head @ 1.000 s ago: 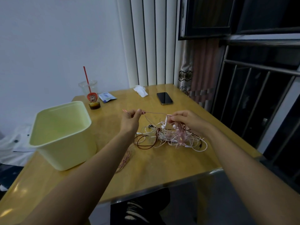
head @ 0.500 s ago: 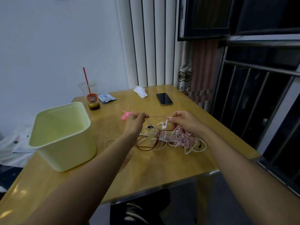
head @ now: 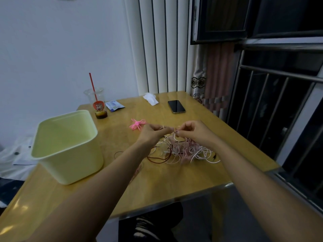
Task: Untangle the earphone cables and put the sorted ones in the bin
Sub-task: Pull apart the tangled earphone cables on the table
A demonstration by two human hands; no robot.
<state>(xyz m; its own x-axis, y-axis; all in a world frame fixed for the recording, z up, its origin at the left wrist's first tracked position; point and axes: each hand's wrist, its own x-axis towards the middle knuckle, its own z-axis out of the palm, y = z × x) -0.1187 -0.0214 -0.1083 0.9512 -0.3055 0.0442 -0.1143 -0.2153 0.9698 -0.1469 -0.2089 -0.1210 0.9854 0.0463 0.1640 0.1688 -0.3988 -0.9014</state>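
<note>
A tangle of earphone cables [head: 183, 151], pink, white and dark red, lies on the wooden table [head: 157, 180] right of centre. Just above it, my left hand [head: 150, 133] and my right hand [head: 194, 131] each pinch a thin pinkish cable, fingertips almost meeting. A bright pink coiled cable bundle [head: 137, 124] lies on the table just behind my left hand. The pale green bin [head: 66, 147] stands on the left of the table, and I see nothing inside it. A reddish cable [head: 136, 172] trails under my left forearm.
At the back of the table are a plastic cup [head: 97, 103] with a red straw, a small blue packet [head: 114, 105], a crumpled tissue [head: 150, 98] and a dark phone [head: 176, 106]. Window bars stand to the right. The table's front edge is near my knees.
My hands have come together above the tangle, shortening the stretched strand between them. The pink bundle, not seen a second ago, now lies on the table behind my left hand.
</note>
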